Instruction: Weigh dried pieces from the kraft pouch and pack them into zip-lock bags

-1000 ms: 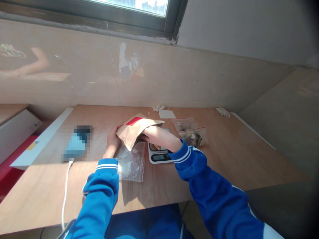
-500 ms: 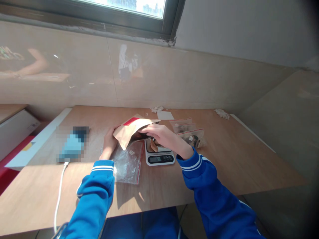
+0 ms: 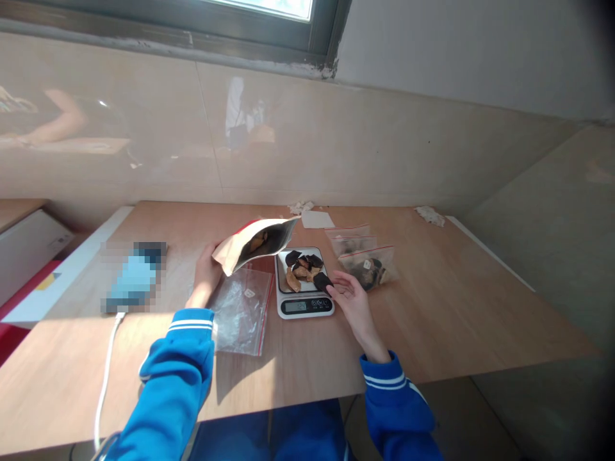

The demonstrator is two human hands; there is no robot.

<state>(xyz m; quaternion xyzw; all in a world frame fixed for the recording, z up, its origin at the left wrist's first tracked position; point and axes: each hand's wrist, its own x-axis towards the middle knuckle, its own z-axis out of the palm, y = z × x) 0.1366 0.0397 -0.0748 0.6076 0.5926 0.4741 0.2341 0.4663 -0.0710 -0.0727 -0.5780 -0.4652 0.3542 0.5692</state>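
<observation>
My left hand (image 3: 207,274) is closed on the left side of a brown kraft paper bag (image 3: 230,253), tilted with its mouth facing right. Brown dried pieces (image 3: 259,241) show inside it. At the right front of a white digital kitchen scale (image 3: 284,306), my right hand (image 3: 353,301) pinches a flat dark dried piece (image 3: 323,282) between thumb and fingers. Several brown and black dried pieces (image 3: 302,270) lie in a heap on the scale's plate. The display is lit, but its digits are too small to read surely. Below the paper bag lies a clear zip bag (image 3: 243,314).
Zip bags (image 3: 369,270) with dark pieces lie right of the scale. Behind it are a white paper (image 3: 317,219) and crumpled tissue (image 3: 301,207); another tissue (image 3: 430,216) is far right. A blurred phone (image 3: 136,278) with a white cable (image 3: 108,378) lies left.
My right hand has come out of the paper bag and moved right and down to the scale with a dark dried piece. The bag's mouth and the scale's plate now show more fully.
</observation>
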